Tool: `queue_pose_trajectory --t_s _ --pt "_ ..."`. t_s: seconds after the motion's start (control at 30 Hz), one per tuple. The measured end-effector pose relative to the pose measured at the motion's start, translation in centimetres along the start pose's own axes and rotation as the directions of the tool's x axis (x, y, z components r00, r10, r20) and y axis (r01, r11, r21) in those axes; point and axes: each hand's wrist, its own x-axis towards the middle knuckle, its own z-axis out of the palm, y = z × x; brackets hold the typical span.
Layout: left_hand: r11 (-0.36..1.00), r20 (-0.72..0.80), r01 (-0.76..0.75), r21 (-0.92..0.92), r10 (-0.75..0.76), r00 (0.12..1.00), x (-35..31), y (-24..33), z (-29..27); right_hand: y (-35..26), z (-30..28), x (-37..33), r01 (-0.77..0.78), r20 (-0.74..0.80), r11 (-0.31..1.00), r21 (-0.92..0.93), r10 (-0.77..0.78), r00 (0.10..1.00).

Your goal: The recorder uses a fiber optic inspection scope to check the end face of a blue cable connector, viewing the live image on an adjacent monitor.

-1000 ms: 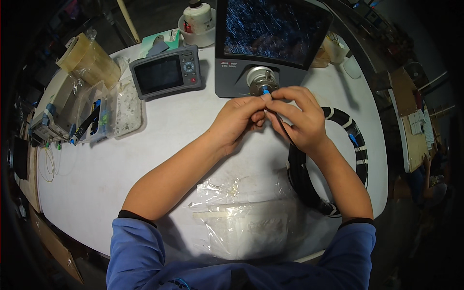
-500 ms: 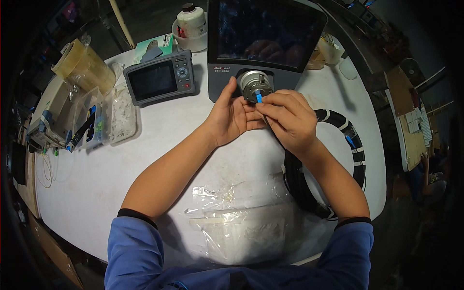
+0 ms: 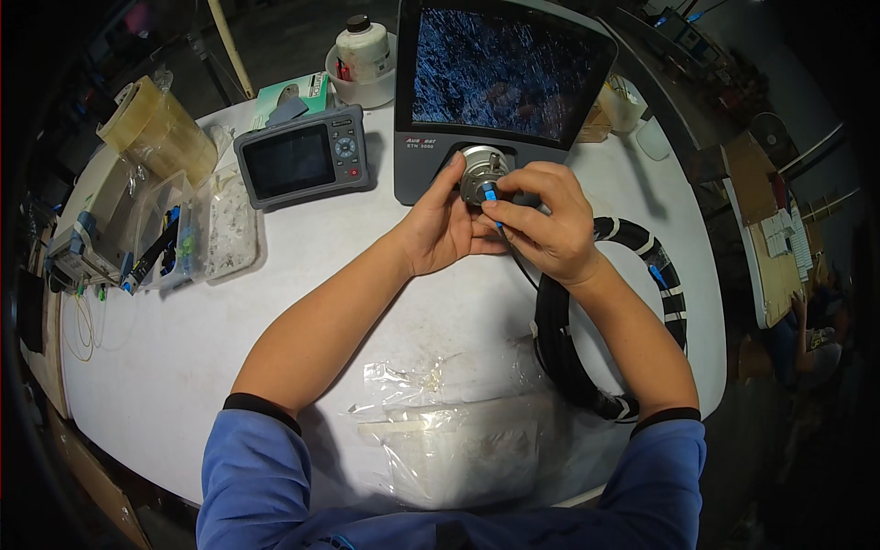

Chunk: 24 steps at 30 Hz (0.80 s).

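Note:
A blue fibre-optic connector (image 3: pixel 491 195) with a black cable sits at the front of a round metal fixture (image 3: pixel 477 160) on a grey inspection device (image 3: pixel 412 170). My right hand (image 3: pixel 557 225) pinches around the connector, thumb below it and index finger at the fixture's front. My left hand (image 3: pixel 440 225) is cupped under and left of the fixture, its thumb raised near the metal rim and its fingers stretched beneath the connector. The device's screen (image 3: pixel 504 69) is lit with a speckled blue-white pattern. A coil of black cable (image 3: pixel 559 339) lies under my right forearm, with another blue connector (image 3: pixel 657 275) on it.
A grey handheld tester (image 3: pixel 293 163) stands left of the device. Further left are a tape roll (image 3: pixel 156 128), a clear bin (image 3: pixel 165 238) and a shallow tray (image 3: pixel 231 229). Behind stands a white bottle (image 3: pixel 362 46) in a tub. Clear plastic bags (image 3: pixel 458 449) lie in front of me.
The screen has gone from dark to a bright speckled pattern. My right fingers have shifted up and closer around the fixture's front; my left thumb is nearer the metal rim.

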Motion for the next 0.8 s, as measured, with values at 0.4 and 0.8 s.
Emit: queue_pose_trajectory --t_s 0.4,0.8 --pt "1.0 0.002 -0.021 0.015 0.021 1.0 -0.1 -0.1 -0.1 1.4 2.0 -0.4 -0.174 -0.088 0.979 0.11 0.184 0.979" --pt "0.998 0.006 -0.04 0.048 0.04 0.999 -0.3 -0.1 0.2 1.2 1.4 -0.2 0.026 -0.077 0.994 0.105 -0.018 0.997"
